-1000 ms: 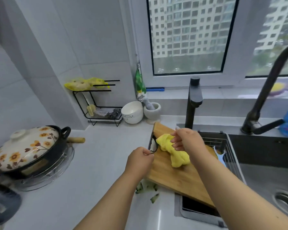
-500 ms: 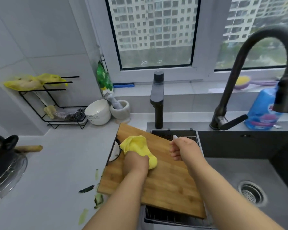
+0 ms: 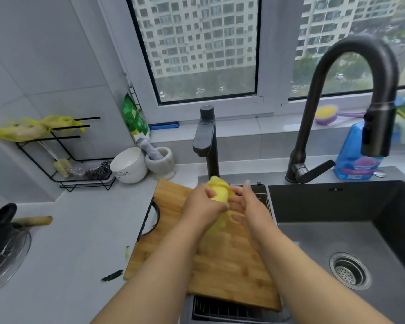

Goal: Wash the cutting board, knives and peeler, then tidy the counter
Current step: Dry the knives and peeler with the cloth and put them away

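A: Hands?
B: Left hand [image 3: 202,202] closed around a yellow cloth [image 3: 218,191], gripping its upper part. Right hand [image 3: 248,206] just beside it, fingers loosely spread and touching the cloth's right side; not a firm grip from what shows.

A: Board?
B: Wooden board [image 3: 220,260] lies flat under both hands, bridging the counter [image 3: 80,230] edge and a black rack [image 3: 232,309] at the sink's left end. Cloth hangs down, lower end blurred, at or just above the board.

A: Knives, peeler?
B: Can't make them out. A black loop handle [image 3: 153,218] sits at the board's left edge; can't tell what it belongs to.

A: Anything else?
B: Green peel scraps [image 3: 112,275] on the counter left of the board. Sink [image 3: 360,230] basin to the right, tall faucet [image 3: 351,101] behind it, blue bottle [image 3: 358,157] beyond. White bowl [image 3: 128,164] and mortar [image 3: 160,160] near the wall.
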Demonstrator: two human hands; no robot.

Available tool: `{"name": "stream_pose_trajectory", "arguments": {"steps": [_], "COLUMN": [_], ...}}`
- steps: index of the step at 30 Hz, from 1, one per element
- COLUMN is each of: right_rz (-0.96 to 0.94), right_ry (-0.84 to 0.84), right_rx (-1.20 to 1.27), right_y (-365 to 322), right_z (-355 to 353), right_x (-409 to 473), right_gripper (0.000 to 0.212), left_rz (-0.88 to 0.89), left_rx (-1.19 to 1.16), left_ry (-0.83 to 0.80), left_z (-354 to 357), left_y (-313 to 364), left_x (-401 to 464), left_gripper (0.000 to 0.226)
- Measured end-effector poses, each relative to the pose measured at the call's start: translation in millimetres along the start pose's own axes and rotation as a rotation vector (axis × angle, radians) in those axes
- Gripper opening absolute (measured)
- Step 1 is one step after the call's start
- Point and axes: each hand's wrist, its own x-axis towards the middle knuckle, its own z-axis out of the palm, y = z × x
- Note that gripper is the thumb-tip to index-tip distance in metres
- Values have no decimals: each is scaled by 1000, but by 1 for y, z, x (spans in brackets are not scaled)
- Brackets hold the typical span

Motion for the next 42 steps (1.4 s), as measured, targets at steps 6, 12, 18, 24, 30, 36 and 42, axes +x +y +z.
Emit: {"name": "stream_pose_trajectory", "arguments": {"steps": [6, 12, 18, 24, 30, 36, 42], "right_rz": [220, 232, 191, 83, 35, 46, 52], "right_ry": [-121, -177, -109, 30, 184, 232, 191], "right_rx": [716, 884, 943, 995, 912, 909, 944], "right_y": [6, 8, 11, 3, -1, 3, 6], "right_z": [-19, -38, -60, -101, -135, -153, -159], "right_x": [6, 1, 13, 35, 49, 60, 67], "right_gripper": [83, 86, 80, 78, 72, 72, 73], "left_rz": [57, 68, 84, -225, -513, -569, -667], "left_rx": [-478, 30, 129, -268, -432, -357, -383], "left_ry": [-187, -184, -44, -16, -191, -237, -292], "left_z": [14, 33, 47, 88, 131, 157, 182], "left_y": [36, 21, 11, -20, -36, -38, -31], "left_x": [-18, -13, -4, 23, 36, 55, 76], "left_gripper": [19, 37, 35, 21, 36, 42, 46]}}
